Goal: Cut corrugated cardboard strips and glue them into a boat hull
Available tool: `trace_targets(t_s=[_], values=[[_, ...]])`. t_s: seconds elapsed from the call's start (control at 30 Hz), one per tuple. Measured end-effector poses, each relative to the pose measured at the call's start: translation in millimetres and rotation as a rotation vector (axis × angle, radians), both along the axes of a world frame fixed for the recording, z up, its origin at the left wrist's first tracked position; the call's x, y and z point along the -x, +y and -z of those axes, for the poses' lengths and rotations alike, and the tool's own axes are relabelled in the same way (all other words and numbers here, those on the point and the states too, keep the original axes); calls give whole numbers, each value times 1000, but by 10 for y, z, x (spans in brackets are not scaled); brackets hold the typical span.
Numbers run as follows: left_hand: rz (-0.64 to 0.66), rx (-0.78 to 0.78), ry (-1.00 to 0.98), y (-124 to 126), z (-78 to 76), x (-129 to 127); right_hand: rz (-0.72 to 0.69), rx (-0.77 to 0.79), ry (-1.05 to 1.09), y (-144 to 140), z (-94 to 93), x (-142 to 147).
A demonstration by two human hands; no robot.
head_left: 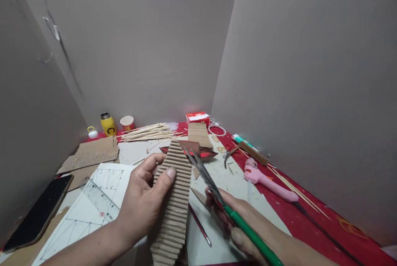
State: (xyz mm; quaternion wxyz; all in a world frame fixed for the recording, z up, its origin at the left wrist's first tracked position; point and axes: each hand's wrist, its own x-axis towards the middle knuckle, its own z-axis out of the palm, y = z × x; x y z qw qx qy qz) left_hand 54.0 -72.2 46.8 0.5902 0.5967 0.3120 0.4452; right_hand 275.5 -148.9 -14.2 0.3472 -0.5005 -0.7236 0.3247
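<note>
The left hand (141, 204) pinches the corrugated cardboard strip (173, 200), thumb on its ribbed face and fingers (149, 162) curled behind it. Right of the strip, the right hand (242, 224) grips green-handled scissors (214, 189), blades slightly apart at the strip's upper right edge. Cutting cleanly probably means following one flute and holding the strip taut. Beyond the strip lie bamboo sticks (147, 131); right of it, a pink glue gun (266, 183).

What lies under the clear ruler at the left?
The clear ruler rests on a white sheet with drawn pencil lines, visible through it. What lies beneath that sheet is covered.
</note>
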Motion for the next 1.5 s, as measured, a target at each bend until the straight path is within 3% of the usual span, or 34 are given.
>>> trace_targets(t_s=[0.13,0.3,0.57,0.93,1.17,1.5], values=[[-62,-63,24,-36,22,-14,-28,9,-21,-43,-149,103],[-114,-93,37,-78,43,-49,-55,28,-4,-65,-183,168],[-62,17,-33,-66,63,-105,-67,64,-25,-22,-36,143],[-65,20,-36,-40,155,-162,-63,26,-4,-40,10,138],[-37,126,-109,-110,185,-194,-118,11,119,-30,165,126],[-44,85,-100,-13,-17,-105,-139,31,203,-62,389,165]])
